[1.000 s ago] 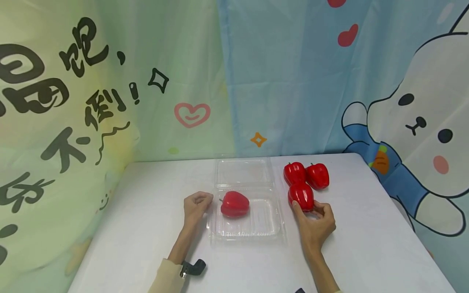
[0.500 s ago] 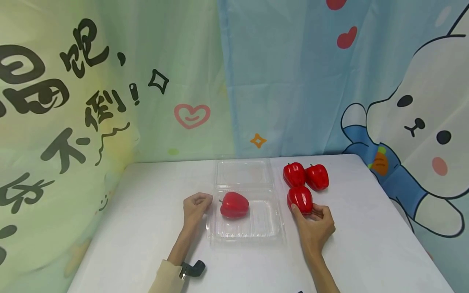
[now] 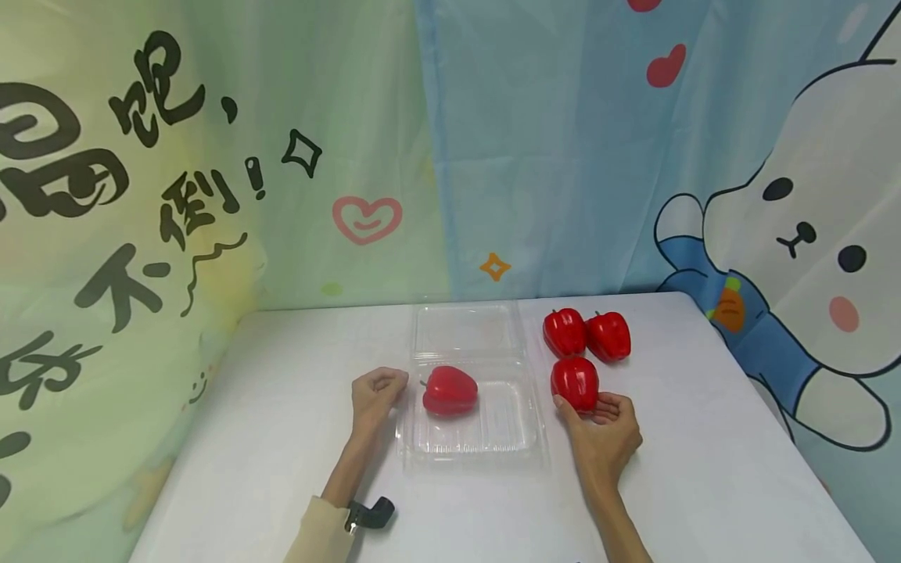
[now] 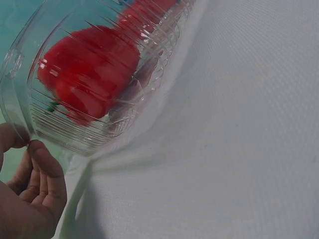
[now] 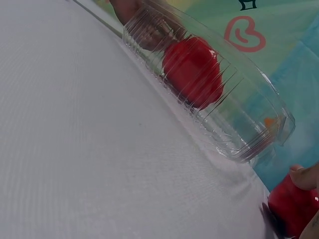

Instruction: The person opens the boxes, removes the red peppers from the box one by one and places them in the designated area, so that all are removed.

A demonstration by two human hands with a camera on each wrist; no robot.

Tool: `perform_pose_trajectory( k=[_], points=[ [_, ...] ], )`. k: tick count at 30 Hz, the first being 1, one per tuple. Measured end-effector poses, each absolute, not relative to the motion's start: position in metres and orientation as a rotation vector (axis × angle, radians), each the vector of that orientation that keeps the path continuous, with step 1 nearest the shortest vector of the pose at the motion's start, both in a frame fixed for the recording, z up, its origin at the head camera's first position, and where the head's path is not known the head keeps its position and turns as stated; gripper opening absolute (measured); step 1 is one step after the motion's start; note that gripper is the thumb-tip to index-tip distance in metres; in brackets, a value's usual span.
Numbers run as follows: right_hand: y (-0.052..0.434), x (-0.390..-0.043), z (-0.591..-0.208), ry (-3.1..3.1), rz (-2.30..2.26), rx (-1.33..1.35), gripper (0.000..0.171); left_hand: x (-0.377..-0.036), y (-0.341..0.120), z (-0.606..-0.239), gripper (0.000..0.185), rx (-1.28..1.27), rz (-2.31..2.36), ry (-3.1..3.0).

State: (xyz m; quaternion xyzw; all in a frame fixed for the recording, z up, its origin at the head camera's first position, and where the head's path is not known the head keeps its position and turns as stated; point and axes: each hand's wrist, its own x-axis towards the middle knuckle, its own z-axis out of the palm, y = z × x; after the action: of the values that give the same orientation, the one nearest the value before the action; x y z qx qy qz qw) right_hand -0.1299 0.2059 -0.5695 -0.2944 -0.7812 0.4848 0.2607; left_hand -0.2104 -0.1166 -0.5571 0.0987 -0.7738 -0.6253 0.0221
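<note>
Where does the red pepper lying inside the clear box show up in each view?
Head: red pepper at centre, in the clear box.
Left wrist: upper left, seen through the box wall.
Right wrist: upper middle, inside the box.
Shared landmark: the clear box itself.

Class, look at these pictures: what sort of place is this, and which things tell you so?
Probably a staged recording corner, not a kitchen: cartoon cloth backdrops hang behind a white-covered table, where red peppers and a clear clamshell box are laid out.
</note>
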Motion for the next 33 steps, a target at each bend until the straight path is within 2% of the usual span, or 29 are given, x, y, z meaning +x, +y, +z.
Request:
perform_pose_trajectory(
  k=[21, 33],
  points=[
    [0.207, -0.128, -0.566, -2.144, 1.337, -0.827, 0.076, -0.211, -0.117, -0.555, 0.019, 0.333, -1.973, -2.373],
    [0.216, -0.132, -0.549, -2.089, 1.266, -0.751, 0.072, -0.212, -0.116, -0.558, 0.017, 0.348, -1.964, -2.382]
  ],
)
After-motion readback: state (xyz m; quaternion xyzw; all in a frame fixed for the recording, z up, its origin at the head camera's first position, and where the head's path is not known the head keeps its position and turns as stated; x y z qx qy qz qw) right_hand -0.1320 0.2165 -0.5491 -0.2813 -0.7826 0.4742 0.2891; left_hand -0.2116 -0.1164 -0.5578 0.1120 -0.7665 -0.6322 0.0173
